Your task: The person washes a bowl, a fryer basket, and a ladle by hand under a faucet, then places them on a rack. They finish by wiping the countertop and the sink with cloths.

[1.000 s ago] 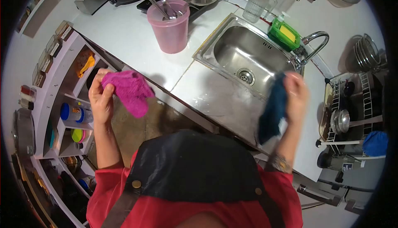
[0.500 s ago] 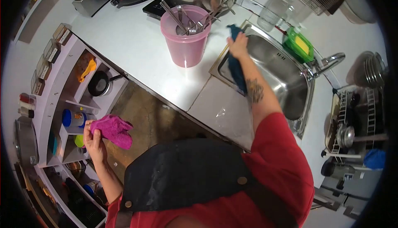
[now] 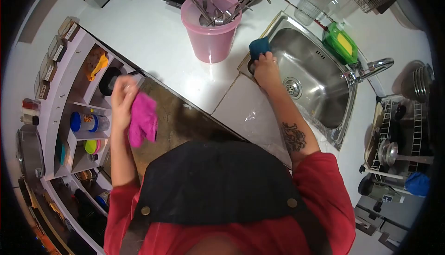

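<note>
My left hand (image 3: 124, 98) holds a bright pink cloth (image 3: 143, 118), which hangs from its fingers over the floor beside the shelves. My right hand (image 3: 267, 69) is at the left rim of the steel sink (image 3: 320, 86), its fingers on a bunched dark teal cloth (image 3: 259, 48). Part of that cloth is hidden behind the hand. Left of the sink, a pink bucket (image 3: 211, 42) full of metal utensils stands upright on the white counter (image 3: 153, 37).
A green holder (image 3: 340, 43) with a yellow sponge sits behind the sink near the faucet (image 3: 371, 69). Dish racks (image 3: 394, 134) stand at the right. Open shelves (image 3: 69, 111) with jars and a pan line the left. A black appliance is at the top.
My left hand has risen and moved right with the pink cloth. My right hand has come down the sink's rim toward me, and the teal cloth, stretched out before, is now bunched.
</note>
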A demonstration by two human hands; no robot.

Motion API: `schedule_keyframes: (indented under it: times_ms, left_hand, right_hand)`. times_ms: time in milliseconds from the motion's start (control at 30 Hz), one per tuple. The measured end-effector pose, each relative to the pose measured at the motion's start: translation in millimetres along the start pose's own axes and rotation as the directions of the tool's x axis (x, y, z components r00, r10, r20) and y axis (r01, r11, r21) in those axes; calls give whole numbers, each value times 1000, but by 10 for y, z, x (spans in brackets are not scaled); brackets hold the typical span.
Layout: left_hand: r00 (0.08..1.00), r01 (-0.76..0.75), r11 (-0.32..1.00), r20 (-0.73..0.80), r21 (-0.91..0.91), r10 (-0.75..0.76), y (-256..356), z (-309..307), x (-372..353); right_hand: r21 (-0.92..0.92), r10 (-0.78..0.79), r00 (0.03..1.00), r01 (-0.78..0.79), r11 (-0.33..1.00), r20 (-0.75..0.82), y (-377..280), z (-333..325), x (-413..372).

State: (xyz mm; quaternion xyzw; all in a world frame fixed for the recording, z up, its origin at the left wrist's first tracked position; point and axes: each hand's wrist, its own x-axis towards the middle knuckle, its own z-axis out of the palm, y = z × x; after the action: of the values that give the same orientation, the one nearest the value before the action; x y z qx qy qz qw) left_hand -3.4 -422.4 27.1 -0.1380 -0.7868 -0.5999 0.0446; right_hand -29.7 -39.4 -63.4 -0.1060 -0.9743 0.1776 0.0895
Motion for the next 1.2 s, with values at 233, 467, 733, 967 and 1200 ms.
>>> schedule_keyframes:
  times_ms: [233, 467, 733, 967, 1200]
  left_hand:
    - [919, -331, 788, 368, 519, 143, 671, 757, 831]
    - [892, -449, 765, 279, 461, 355, 523, 820, 1062]
    - [942, -286, 812, -6, 508, 336, 852, -117, 1138]
    - [912, -313, 742, -29, 593, 408, 986, -769, 1448]
    - [945, -306, 797, 67, 521, 320, 461, -733, 1526]
  right_hand:
    - [460, -166, 981, 195, 866, -103, -827, -1185, -521]
    - [-28, -538, 843, 538, 843, 21, -1056, -125, -1035]
    - [60, -502, 863, 499, 865, 57, -1661, 270, -484]
    - [-4, -517, 846, 521, 854, -131, -2310, 887, 3]
    - [-88, 331, 929, -348, 933, -162, -749, 195, 58]
